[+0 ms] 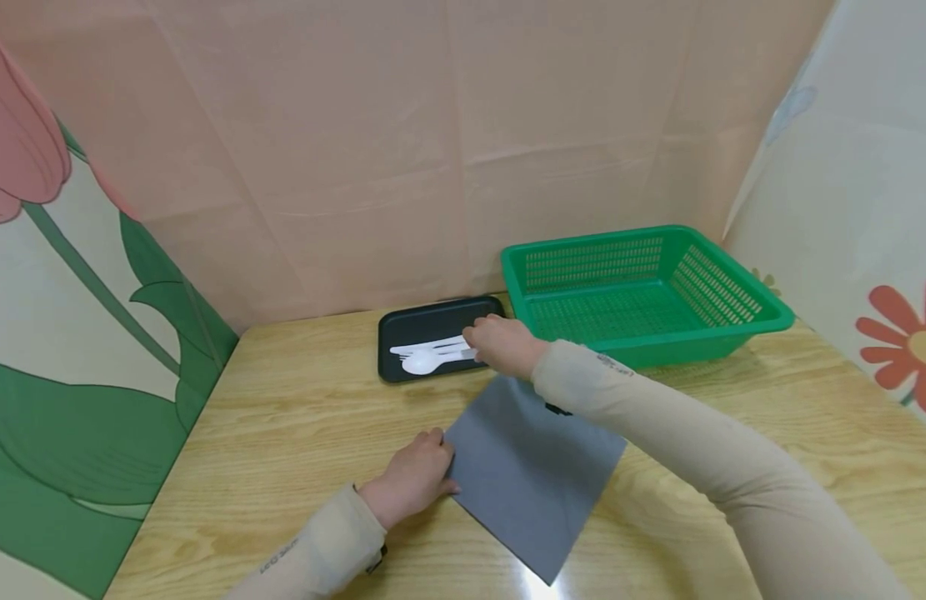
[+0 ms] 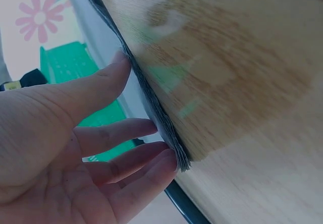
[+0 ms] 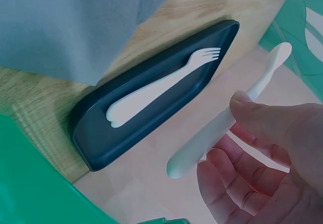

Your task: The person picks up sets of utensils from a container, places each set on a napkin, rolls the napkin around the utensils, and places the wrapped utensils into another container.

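Note:
My right hand (image 1: 503, 343) pinches a white spoon (image 3: 202, 142) by its handle between thumb and fingers, over the black tray (image 3: 83, 148). A white fork (image 3: 156, 90) lies in that tray, with a second white handle end close against it. In the head view the spoon (image 1: 420, 363) overlaps the tray. On the table a grey folded napkin (image 1: 533, 467) lies turned cornerwise, its thin layers showing along the edge in the left wrist view. My left hand (image 1: 412, 477) touches the napkin's left edge with thumb and fingertips, the fingers loosely bent.
A green plastic basket (image 1: 658, 350) with slotted sides stands at the back right, close beside the tray. Behind both rises a pinkish cloth backdrop (image 1: 342, 167). Flower-printed panels flank the wooden table (image 1: 297, 417) on the left and right.

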The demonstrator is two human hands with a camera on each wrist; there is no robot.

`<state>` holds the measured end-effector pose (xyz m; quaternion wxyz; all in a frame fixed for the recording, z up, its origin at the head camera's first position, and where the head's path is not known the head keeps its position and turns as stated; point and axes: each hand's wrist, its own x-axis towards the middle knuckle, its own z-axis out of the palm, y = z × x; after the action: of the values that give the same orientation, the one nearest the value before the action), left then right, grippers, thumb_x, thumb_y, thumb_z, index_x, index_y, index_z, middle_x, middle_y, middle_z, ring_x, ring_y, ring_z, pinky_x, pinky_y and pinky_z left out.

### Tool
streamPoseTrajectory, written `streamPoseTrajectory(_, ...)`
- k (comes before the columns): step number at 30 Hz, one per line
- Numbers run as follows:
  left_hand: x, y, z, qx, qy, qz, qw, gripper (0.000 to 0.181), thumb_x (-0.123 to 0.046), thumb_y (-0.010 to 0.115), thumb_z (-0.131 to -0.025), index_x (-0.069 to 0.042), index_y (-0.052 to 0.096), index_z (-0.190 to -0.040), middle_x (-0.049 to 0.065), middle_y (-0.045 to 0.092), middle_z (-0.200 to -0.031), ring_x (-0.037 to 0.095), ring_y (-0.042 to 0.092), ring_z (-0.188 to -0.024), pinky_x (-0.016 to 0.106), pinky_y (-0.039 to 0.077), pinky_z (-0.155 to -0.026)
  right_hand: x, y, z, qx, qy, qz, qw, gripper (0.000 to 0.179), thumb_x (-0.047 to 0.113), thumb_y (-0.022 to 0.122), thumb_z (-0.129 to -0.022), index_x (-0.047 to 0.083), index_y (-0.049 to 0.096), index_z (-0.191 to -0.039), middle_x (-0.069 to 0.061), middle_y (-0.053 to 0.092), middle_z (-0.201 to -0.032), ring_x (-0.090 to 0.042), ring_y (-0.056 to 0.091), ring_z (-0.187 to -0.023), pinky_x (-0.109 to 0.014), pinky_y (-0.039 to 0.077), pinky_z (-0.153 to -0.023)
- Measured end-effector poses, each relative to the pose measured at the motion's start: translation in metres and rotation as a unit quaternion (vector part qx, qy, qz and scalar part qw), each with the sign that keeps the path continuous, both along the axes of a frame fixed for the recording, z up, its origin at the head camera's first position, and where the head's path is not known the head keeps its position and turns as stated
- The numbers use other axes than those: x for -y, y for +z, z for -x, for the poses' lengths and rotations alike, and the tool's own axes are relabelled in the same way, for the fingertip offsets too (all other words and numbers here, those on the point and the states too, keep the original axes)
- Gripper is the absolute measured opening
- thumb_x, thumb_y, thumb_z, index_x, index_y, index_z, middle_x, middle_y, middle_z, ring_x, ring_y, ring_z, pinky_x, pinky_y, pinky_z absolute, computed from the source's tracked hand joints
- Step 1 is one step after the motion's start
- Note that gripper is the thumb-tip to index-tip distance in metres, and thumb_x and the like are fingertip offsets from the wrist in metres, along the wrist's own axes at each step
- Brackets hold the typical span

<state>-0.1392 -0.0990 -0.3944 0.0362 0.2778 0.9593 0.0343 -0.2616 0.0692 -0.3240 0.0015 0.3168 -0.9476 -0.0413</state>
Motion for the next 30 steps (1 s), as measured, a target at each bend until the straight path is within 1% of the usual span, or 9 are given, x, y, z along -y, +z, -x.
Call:
streamPoseTrajectory(7, -0.0006, -0.0001, -0.0002, -0.002, -0.001, -0.001, 1.0, 0.039, -0.033, 0.075, -0.076, 0.0, 0.065, -0.096, 0.007, 0.056, -0.089, 0.017, 0.053, -0.076, 0.028, 0.05, -0.063, -0.0006, -0.0008, -0.0027, -0.003, 0.002, -0.012, 0.9999, 0.014, 0.02, 0.064, -0.088, 0.011, 0.062, -0.098, -0.006, 0.063, -0.093, -0.019, 0.058, -0.083, -0.03, 0.052, -0.068)
streamPoseTrajectory(15, -0.002, -0.001, 0.0011, 0.014, 0.003, 0.006, 0.9999, 0.04, -0.034, 0.074, -0.078, 0.0, 0.065, -0.099, 0.008, 0.057, -0.091, 0.017, 0.053, -0.078, 0.028, 0.05, -0.065, -0.0038, -0.0038, -0.0048, 0.001, 0.005, -0.014, 0.9999, 0.021, 0.019, 0.065, -0.087, 0.01, 0.062, -0.106, -0.007, 0.064, -0.095, -0.02, 0.059, -0.084, -0.031, 0.052, -0.07)
streamPoseTrajectory(18, -0.0018, -0.0009, 0.0012, 0.014, 0.003, 0.006, 0.9999, 0.041, -0.034, 0.073, -0.078, 0.0, 0.065, -0.1, 0.008, 0.057, -0.092, 0.017, 0.053, -0.078, 0.028, 0.05, -0.066, -0.0045, -0.0044, -0.0054, -0.001, 0.006, -0.014, 0.9999, 0.023, 0.019, 0.066, -0.087, 0.009, 0.062, -0.108, -0.007, 0.064, -0.096, -0.021, 0.06, -0.085, -0.032, 0.053, -0.071)
streamPoseTrajectory(24, -0.0015, 0.0001, -0.0002, 0.007, 0.002, 0.003, 1.0, 0.041, -0.033, 0.074, -0.077, 0.0, 0.065, -0.098, 0.008, 0.057, -0.091, 0.018, 0.053, -0.078, 0.029, 0.05, -0.065, -0.0058, -0.0054, -0.0073, -0.002, 0.005, -0.023, 0.9997, 0.02, 0.019, 0.066, -0.087, 0.01, 0.062, -0.104, -0.006, 0.064, -0.095, -0.021, 0.06, -0.086, -0.032, 0.052, -0.071)
streamPoseTrajectory(30, -0.0013, 0.0007, -0.0004, 0.005, 0.003, 0.003, 1.0, 0.04, -0.033, 0.075, -0.077, -0.001, 0.065, -0.098, 0.008, 0.056, -0.09, 0.018, 0.053, -0.077, 0.028, 0.049, -0.064, -0.0068, -0.0039, -0.0093, -0.001, 0.004, -0.016, 0.9999, 0.02, 0.018, 0.066, -0.087, 0.009, 0.062, -0.104, -0.007, 0.064, -0.094, -0.021, 0.06, -0.085, -0.032, 0.052, -0.07)
